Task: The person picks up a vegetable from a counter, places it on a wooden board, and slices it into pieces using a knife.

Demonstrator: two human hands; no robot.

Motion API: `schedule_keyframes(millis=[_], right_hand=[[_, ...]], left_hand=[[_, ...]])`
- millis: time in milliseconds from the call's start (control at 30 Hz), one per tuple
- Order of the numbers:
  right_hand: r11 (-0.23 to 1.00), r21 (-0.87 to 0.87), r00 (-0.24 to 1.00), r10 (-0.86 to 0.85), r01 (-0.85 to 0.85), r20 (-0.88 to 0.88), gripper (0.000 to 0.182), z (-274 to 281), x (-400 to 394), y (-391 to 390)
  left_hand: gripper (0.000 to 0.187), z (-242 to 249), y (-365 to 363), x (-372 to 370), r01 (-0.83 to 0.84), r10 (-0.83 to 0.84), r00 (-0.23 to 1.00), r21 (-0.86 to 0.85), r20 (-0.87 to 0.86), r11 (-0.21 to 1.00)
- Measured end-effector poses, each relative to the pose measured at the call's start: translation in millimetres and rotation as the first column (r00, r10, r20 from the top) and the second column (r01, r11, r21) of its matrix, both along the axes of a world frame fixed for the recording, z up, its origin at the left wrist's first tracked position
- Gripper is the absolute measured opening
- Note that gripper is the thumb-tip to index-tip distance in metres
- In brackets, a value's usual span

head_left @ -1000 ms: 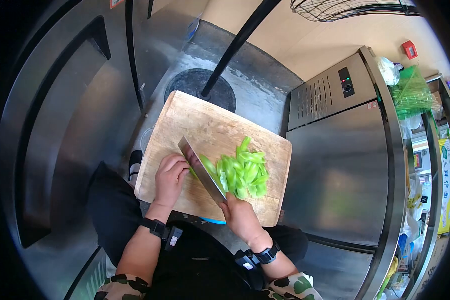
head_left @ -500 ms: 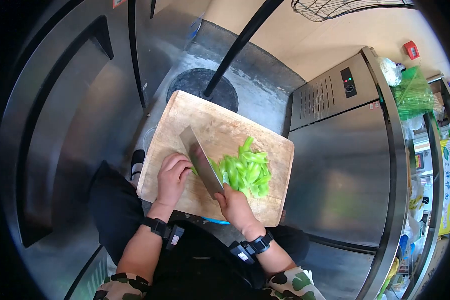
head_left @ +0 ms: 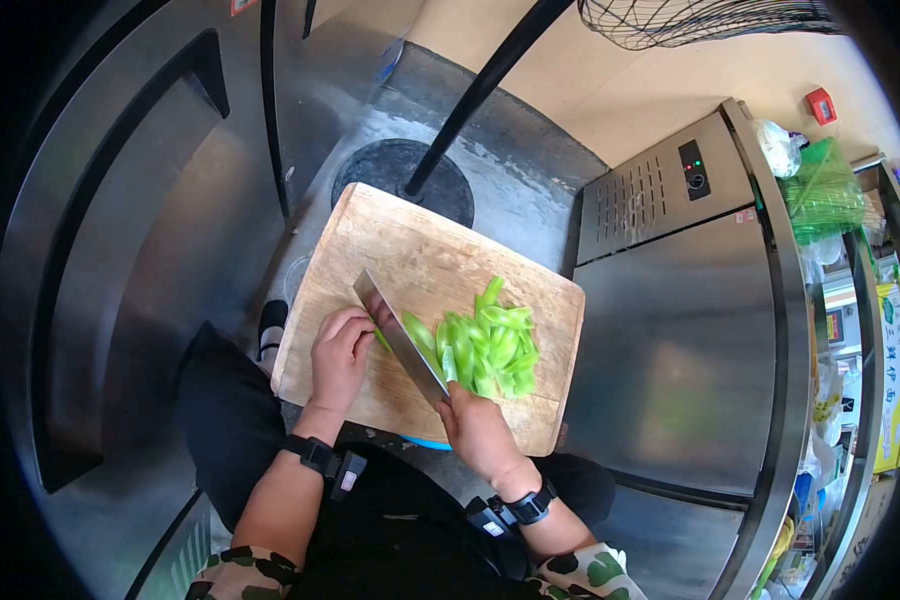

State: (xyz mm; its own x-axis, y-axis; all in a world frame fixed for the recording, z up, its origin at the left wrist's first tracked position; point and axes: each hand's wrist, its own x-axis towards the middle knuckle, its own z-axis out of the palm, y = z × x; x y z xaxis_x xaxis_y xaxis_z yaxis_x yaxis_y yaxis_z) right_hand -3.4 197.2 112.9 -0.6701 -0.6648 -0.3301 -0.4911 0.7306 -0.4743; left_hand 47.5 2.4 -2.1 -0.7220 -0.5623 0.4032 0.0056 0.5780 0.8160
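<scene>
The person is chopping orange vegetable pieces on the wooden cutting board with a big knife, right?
Not quite: the head view shows light green vegetable slices, not orange. The rest holds: the right hand holds the broad steel cleaver on the wooden cutting board.

Behind the broad steel cleaver blade point(head_left: 402, 340) we cannot see the piece of green vegetable that our left hand point(head_left: 338, 358) pins; only a sliver shows beside the blade. Our right hand point(head_left: 478, 430) covers the cleaver's handle entirely. A blue object point(head_left: 425, 442) peeks out under the near edge of the wooden cutting board point(head_left: 390, 235), too hidden to identify.
</scene>
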Motion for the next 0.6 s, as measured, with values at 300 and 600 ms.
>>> schedule_keyframes(millis=[300, 600], right_hand=[[1.000, 0.001, 0.999, 0.007, -0.007, 0.044, 0.019, -3, -8, -1], [0.999, -0.024, 0.996, -0.030, 0.032, 0.079, 0.019, -37, -13, -10]], left_hand=[[0.016, 2, 1, 0, -0.021, 0.017, 0.999, 0.098, 0.036, 0.995], [0.018, 6, 0, 0, 0.011, -0.015, 0.998, 0.067, 0.064, 0.998]])
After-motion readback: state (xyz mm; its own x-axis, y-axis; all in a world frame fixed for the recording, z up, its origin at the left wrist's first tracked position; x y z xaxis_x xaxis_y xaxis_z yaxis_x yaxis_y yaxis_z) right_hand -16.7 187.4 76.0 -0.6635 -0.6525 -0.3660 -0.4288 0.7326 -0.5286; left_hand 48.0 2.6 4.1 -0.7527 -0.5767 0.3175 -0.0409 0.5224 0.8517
